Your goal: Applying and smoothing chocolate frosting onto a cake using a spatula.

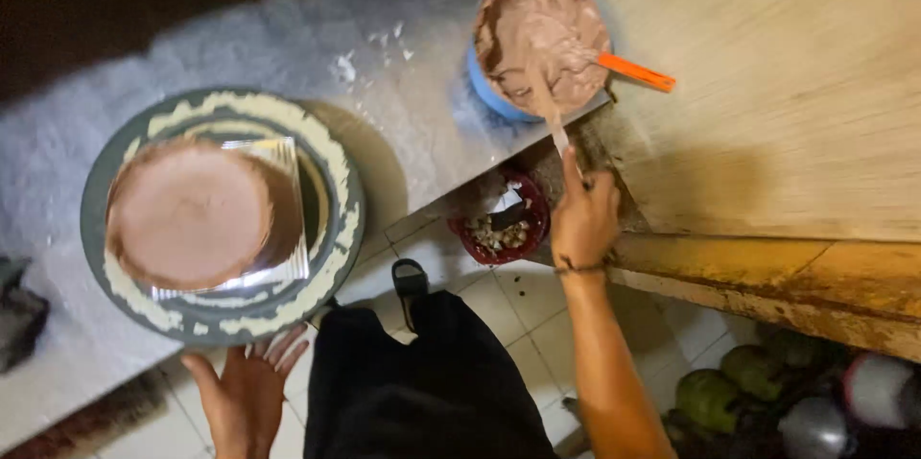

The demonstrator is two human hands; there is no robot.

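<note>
Item one: our right hand (583,219), right of centre in the frame, was closed around the handle of a spatula (547,104) whose blade reached up into the brown frosting.

Item two: a blue bowl (484,85) of that brown frosting (542,32) stood at the upper middle, on the edge of the grey counter (403,123), with an orange handle (636,72) sticking out over its right rim.

Item three: our left hand (247,392), at the lower left, was open with fingers spread, holding nothing, fingertips just under the rim of the turntable (96,181).

Item four: a round brown-frosted cake (187,212) sat on a square silver board (283,157) upon that turntable, left of centre; pale smears ringed the turntable's top.

Item five: a red bin (499,229) with scraps stood on the tiled floor (499,310) below the counter edge, just left of our right hand.

Item six: a wooden surface (767,85) filled the upper right.

Item seven: green round things (710,397), too dim to tell, lay at the lower right.
</note>
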